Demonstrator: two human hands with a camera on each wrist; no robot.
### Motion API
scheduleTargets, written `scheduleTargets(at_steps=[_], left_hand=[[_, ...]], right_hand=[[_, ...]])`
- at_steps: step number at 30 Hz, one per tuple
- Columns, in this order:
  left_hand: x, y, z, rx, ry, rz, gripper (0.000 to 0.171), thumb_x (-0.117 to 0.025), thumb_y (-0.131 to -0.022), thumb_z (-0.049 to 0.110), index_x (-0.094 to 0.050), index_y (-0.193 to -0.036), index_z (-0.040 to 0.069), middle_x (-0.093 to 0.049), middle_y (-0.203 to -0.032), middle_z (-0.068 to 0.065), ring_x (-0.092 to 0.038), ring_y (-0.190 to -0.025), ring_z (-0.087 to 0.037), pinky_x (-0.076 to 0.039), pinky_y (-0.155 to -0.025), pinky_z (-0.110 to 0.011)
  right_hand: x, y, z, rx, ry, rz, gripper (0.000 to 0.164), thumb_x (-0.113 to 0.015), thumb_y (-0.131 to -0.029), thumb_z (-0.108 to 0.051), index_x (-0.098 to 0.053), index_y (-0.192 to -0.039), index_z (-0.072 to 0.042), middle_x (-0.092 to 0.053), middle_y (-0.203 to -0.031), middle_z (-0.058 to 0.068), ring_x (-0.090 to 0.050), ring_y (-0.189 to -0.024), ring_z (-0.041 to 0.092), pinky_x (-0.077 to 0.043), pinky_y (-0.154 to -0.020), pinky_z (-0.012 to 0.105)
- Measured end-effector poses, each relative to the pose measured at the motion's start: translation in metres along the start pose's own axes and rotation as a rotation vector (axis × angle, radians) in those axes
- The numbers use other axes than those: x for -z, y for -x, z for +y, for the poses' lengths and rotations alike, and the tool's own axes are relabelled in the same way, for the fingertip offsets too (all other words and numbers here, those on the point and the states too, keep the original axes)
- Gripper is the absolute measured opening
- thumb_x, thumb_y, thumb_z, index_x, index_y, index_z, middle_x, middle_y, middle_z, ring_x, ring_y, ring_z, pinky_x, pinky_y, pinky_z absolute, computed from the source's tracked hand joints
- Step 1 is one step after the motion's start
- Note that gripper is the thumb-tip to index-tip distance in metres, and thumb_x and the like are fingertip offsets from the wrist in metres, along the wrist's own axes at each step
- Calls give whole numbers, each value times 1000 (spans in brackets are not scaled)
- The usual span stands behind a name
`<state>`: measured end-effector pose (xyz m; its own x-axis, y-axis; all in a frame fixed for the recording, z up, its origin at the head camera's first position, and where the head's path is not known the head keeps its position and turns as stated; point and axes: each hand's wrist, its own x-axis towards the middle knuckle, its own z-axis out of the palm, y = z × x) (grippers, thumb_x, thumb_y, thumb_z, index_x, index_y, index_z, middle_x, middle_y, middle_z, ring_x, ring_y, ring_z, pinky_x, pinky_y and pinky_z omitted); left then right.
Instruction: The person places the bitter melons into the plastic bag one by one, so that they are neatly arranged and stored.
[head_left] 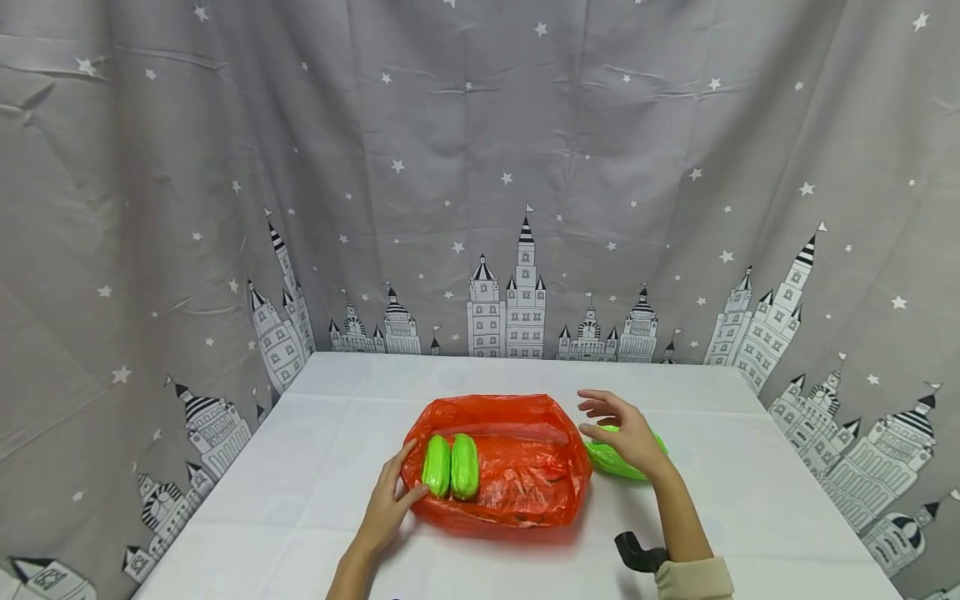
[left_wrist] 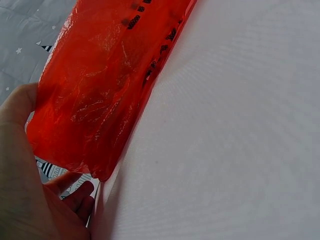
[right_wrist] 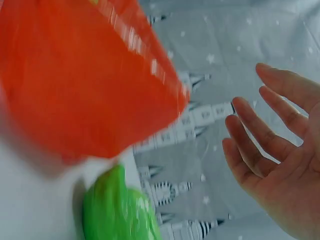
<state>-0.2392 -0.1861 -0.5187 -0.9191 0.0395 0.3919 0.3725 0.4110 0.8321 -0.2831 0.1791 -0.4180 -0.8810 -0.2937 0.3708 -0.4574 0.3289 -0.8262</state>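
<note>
A red plastic bag (head_left: 534,479) lies open-mouthed on the white table. Inside its left part, two glossy bright green oblong things (head_left: 464,467) lie side by side; their exact kind is unclear. My left hand (head_left: 386,504) holds the bag's left end, its thumb near the rim, as the red film (left_wrist: 90,95) in the left wrist view also shows. To the right of the bag, my right hand (head_left: 626,433) is raised with fingers spread and bent a little, holding nothing. Beneath it on the table rests a larger ridged green thing (right_wrist: 120,210), partly hidden by that hand in the head view.
The white table (head_left: 300,517) reaches back to a grey curtain (head_left: 450,125) printed with castles and stars. A black band-like piece (head_left: 640,553) sticks out at the right wrist, beside a beige sleeve (head_left: 693,577).
</note>
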Motion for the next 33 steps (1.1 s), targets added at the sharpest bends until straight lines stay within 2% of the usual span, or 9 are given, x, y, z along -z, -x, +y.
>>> scheduleTargets(at_steps=[6,11,21,28,33], left_hand=[[0,0,3,4,-6,4,64,-65,-83,10,-36,-139,0,-38,-133,-30,-32,-124,-48,-21,-98,-65],[0,1,5,5,-12,5,64,-65,-83,9,-35,-139,-1,-38,-132,-31,-32,-124,-48,-21,-98,-65],[-2,1,5,9,-8,10,65,-65,-83,10,-35,-139,-1,-37,-133,-31,-33,-124,-48,-21,-98,-65],[-4,-1,5,-12,-18,21,64,-65,-82,9,-36,-139,-1,-40,-131,-30,-35,-123,-48,-23,-98,-65],[-4,-1,5,-14,-19,24,64,-65,-82,9,-36,-138,-2,-40,-130,-31,-35,-122,-48,-23,-98,-65]], right_hand=[[16,8,47,-45,182,19,49,-72,-79,-9,-55,-125,-7,-61,-111,17,-55,-102,36,-44,-85,54],[24,18,70,-55,271,1,48,-74,-76,-6,-57,-121,-6,-61,-111,19,-54,-101,39,-44,-84,54],[33,28,92,-11,389,-30,45,-77,-69,-2,-64,-112,-3,-64,-102,15,-57,-97,36,-41,-86,56],[34,30,103,41,406,-46,45,-77,-66,-1,-65,-109,-2,-62,-111,18,-53,-106,41,-38,-90,58],[31,31,110,60,457,-52,49,-79,-63,-2,-65,-110,-4,-60,-113,20,-51,-107,43,-35,-90,62]])
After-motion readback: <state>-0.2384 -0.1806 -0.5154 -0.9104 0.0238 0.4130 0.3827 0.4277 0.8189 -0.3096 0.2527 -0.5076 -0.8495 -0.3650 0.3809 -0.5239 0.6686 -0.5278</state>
